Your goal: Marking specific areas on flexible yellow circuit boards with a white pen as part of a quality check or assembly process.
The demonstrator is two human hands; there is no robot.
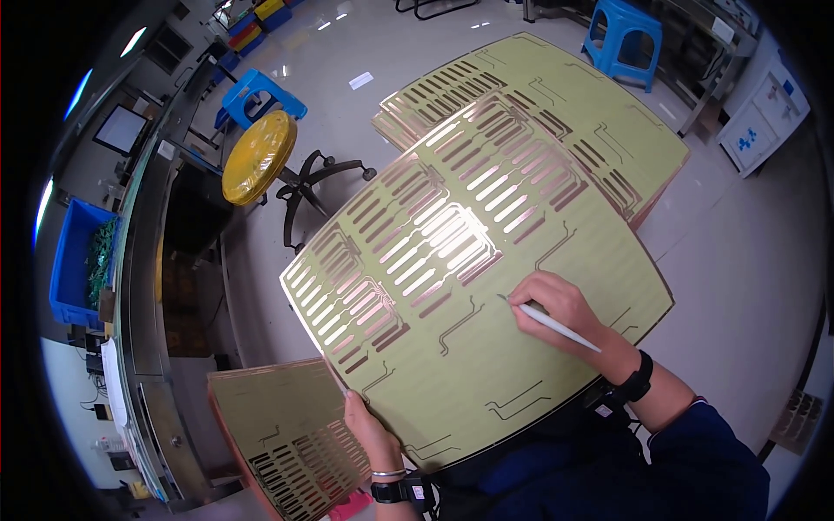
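Observation:
A large yellow-green circuit board panel (pixel 443 373) with shiny copper traces lies tilted across my lap. My left hand (pixel 373 431) grips its lower left edge, thumb on top and the other fingers hidden underneath. Pinched in my right hand (pixel 560 306) is a slim white pen-like tool (pixel 566 332), its thin dark tip pointing left, at or just above the bare green area right of the middle. Whether the tip touches the surface I cannot tell.
Stacks of similar panels stand beyond (pixel 608 113) and at lower left (pixel 252 399). On the left are a yellow-topped swivel stool (pixel 259 161), a blue stool (pixel 252 91) and a workbench with a blue bin (pixel 74 260). Another blue stool (pixel 621 39) and a white cabinet (pixel 760 126) are far right.

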